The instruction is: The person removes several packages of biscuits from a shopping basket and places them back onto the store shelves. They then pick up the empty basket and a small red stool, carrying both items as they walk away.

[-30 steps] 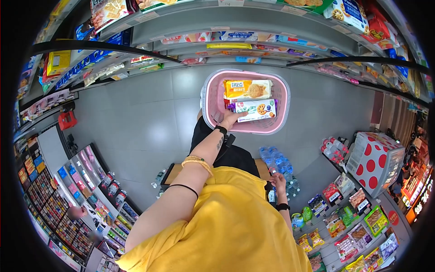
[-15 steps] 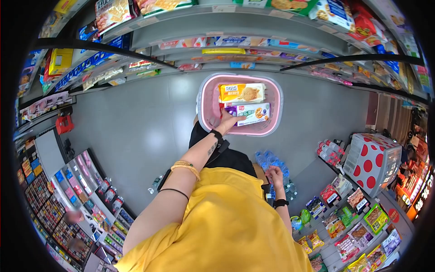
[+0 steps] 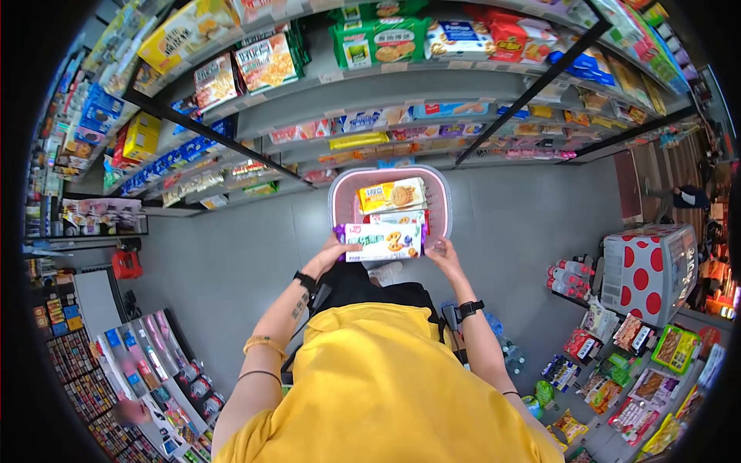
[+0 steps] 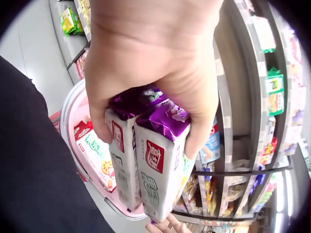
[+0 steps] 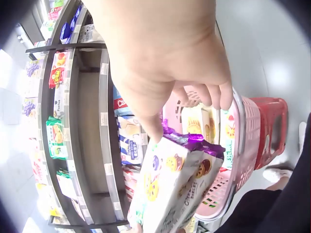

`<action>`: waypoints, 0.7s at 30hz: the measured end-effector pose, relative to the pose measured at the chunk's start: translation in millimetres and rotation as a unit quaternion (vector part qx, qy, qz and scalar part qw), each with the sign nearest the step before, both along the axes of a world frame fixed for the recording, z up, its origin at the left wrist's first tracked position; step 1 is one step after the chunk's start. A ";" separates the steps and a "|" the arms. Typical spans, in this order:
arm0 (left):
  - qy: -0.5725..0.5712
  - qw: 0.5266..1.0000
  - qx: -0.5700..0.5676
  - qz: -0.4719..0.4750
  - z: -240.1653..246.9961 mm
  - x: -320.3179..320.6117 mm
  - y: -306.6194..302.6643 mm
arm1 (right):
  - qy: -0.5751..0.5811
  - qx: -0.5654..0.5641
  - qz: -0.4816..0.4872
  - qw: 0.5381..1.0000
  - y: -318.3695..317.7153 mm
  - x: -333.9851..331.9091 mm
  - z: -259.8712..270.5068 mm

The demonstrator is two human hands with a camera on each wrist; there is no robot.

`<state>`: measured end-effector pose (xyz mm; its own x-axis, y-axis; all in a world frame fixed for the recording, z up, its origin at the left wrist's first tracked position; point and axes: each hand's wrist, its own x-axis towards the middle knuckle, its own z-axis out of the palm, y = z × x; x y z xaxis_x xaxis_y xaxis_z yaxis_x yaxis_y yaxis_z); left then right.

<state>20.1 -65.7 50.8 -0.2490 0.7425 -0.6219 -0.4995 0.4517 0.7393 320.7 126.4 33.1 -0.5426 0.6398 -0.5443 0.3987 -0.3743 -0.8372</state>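
Observation:
My left hand [image 3: 330, 253] grips two white-and-purple biscuit packs [image 4: 160, 160] by one end, its thumb and fingers on opposite sides. The packs lie side by side, pictured with round biscuits and blueberries. In the head view they are over the near side of a pink basket [image 3: 446, 202]. My right hand [image 3: 444, 260] is at their other end, its thumb right at the crimped purple wrapper and its fingers spread loosely beyond it. Inside the basket are a yellow-and-white biscuit pack [image 3: 392, 194] and a red-and-white biscuit pack [image 4: 95, 150], partly covered in the head view.
Shelves [image 3: 340, 96] of packaged snacks curve across the front. A polka-dot cabinet [image 3: 648, 270] and pink-capped bottles [image 3: 570, 278] stand at the right. A red plastic frame [image 5: 276, 128] is beside the basket. Counter displays [image 3: 147, 355] line the left.
My left hand has lifted the white-and-purple packs from inside the basket toward my body. My right hand has come from beside my hip to their right end. The head view now takes in more shelf.

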 end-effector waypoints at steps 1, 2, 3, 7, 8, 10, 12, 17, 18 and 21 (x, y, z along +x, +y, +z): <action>-0.039 0.999 0.007 -0.010 20.0 1.3 -7.9 | 0.014 -0.021 0.006 1.000 -0.7 -3.7 5.3; -0.067 0.997 0.003 -0.028 25.6 0.4 -17.8 | 0.026 -0.044 0.013 0.999 -3.2 -6.0 9.2; -0.087 0.995 -0.003 -0.044 38.9 2.2 -23.5 | 0.029 -0.127 0.023 0.991 -4.6 -9.6 40.3; -0.144 0.987 -0.001 -0.066 38.0 28.5 -46.3 | 0.237 -0.339 -0.008 0.910 -27.6 10.0 36.5; -0.135 0.988 -0.007 -0.077 34.0 36.8 -50.2 | 0.209 -0.307 0.019 0.928 -33.3 14.9 30.9; -0.124 0.987 -0.004 -0.098 24.0 55.7 -53.7 | 0.149 -0.241 0.067 0.957 -41.6 24.7 17.9; -0.135 0.984 -0.011 -0.117 13.2 76.4 -56.5 | 0.108 -0.223 0.052 0.967 -46.6 42.1 20.3; -0.166 0.974 -0.007 -0.154 13.2 130.4 -67.8 | 0.061 -0.205 0.011 0.977 -65.6 98.3 58.6; -0.179 0.971 0.002 -0.161 27.1 139.4 -65.1 | 0.071 -0.197 -0.003 0.978 -67.9 108.3 67.2; -0.169 0.972 -0.003 -0.164 47.4 166.9 -65.6 | 0.063 -0.178 0.009 0.982 -69.6 137.3 85.5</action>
